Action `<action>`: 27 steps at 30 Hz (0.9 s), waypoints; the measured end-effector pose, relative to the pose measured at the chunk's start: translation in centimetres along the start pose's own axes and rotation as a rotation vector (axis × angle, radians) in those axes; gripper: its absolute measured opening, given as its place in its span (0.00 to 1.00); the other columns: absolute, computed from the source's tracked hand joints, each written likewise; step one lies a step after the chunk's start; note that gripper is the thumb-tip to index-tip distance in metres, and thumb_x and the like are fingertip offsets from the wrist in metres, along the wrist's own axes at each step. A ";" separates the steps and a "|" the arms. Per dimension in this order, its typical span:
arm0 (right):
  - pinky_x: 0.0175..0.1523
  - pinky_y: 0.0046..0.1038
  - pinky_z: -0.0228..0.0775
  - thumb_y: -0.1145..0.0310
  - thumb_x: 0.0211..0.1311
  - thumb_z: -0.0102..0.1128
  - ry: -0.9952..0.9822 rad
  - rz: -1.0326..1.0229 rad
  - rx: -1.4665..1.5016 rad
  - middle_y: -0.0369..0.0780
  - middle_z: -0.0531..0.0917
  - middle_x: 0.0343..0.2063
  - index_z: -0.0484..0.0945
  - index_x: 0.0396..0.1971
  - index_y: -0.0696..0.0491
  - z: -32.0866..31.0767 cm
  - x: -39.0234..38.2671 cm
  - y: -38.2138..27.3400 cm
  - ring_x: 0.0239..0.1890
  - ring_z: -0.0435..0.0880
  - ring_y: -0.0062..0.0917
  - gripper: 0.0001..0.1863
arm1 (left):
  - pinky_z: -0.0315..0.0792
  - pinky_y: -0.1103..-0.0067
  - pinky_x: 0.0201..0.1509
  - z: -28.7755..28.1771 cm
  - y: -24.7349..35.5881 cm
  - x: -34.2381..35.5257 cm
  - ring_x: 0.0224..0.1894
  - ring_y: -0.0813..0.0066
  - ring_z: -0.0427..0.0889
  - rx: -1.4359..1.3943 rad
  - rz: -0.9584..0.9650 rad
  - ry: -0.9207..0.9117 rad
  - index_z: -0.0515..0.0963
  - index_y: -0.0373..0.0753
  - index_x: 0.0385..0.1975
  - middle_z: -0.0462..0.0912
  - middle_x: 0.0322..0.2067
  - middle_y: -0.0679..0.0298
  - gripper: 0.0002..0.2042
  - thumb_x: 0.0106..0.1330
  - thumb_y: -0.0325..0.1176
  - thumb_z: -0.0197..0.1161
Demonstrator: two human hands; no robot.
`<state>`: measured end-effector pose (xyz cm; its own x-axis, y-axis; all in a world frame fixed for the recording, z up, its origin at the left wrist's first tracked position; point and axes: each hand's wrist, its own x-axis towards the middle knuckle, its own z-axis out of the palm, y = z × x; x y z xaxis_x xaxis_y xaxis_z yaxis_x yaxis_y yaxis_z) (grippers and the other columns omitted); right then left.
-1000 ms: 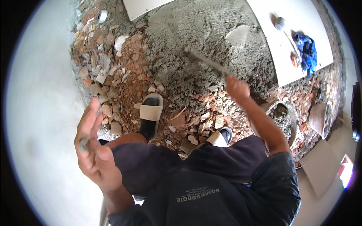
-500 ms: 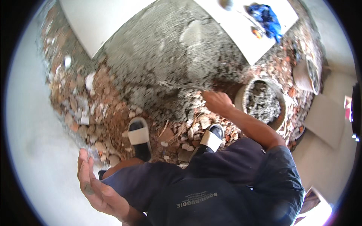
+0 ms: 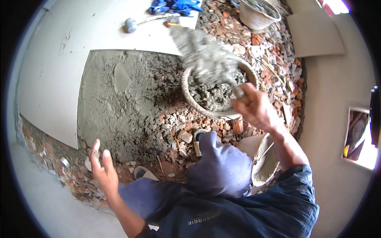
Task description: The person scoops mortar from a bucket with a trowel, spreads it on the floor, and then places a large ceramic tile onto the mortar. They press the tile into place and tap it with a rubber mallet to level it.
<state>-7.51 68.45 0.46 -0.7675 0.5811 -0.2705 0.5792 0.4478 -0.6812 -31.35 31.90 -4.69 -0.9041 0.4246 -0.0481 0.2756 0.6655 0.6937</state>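
fingers [image 3: 240,106] of the right hand [image 3: 258,108]: wrapped closed round the handle of a trowel [image 3: 210,59], one item held. trowel: blade blurred, coated in wet grey mortar, above the mouth of the near bucket [image 3: 189,97] and reaching past its far rim. near bucket: upright on rubble [image 3: 274,65], part filled with mortar [image 3: 208,95].

left hand [image 3: 105,172]: nothing held; thumb and fingers parted, raised near the lower edge of the mortar bed [image 3: 115,107]; contact with anything below cannot be told. mortar bed: grey, spread, rough, one smooth pale patch [image 3: 122,77] in its upper part.

white slabs [image 3: 51,85]: flat, bordering the bed on its left and far sides. lying on the far part: one long-handled tool with a rounded grey head [image 3: 130,25]; one small orange-and-black item [image 3: 173,21]; blue cloth [image 3: 180,6], crumpled.

far bucket [image 3: 256,19]: pale, grey matter inside. third bucket [image 3: 264,160]: tilted, partly behind the right forearm.
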 end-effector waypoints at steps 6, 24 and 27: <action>0.26 0.31 0.70 0.57 0.59 0.66 0.484 0.363 -0.220 0.39 0.76 0.19 0.73 0.31 0.57 -0.9 -2.7 12.4 0.20 0.75 0.24 0.18 | 0.65 0.71 0.64 8.3 1.5 6.4 0.60 0.64 0.72 -0.161 -0.097 -0.358 0.70 0.35 0.58 0.74 0.56 0.52 0.20 0.73 0.40 0.52; 0.35 0.28 0.72 0.60 0.57 0.62 0.580 0.358 0.143 0.43 0.83 0.25 0.79 0.42 0.62 -1.4 5.5 22.3 0.27 0.79 0.23 0.20 | 0.70 0.76 0.26 29.4 10.6 5.0 0.24 0.76 0.72 -0.540 -0.367 -0.399 0.70 0.38 0.30 0.71 0.21 0.66 0.25 0.75 0.53 0.35; 0.38 0.35 0.74 0.56 0.55 0.61 0.361 0.315 -0.120 0.49 0.83 0.28 0.79 0.40 0.61 -5.0 9.9 20.6 0.30 0.83 0.34 0.22 | 0.77 0.76 0.32 29.4 10.9 0.0 0.28 0.72 0.77 -0.679 -0.624 -0.334 0.70 0.35 0.39 0.75 0.26 0.62 0.25 0.75 0.53 0.37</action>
<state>-1.80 86.82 -12.86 -0.4183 0.8897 -0.1830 0.8113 0.2754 -0.5156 -18.76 57.21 -18.21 -0.6558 0.3378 -0.6751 -0.5616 0.3792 0.7354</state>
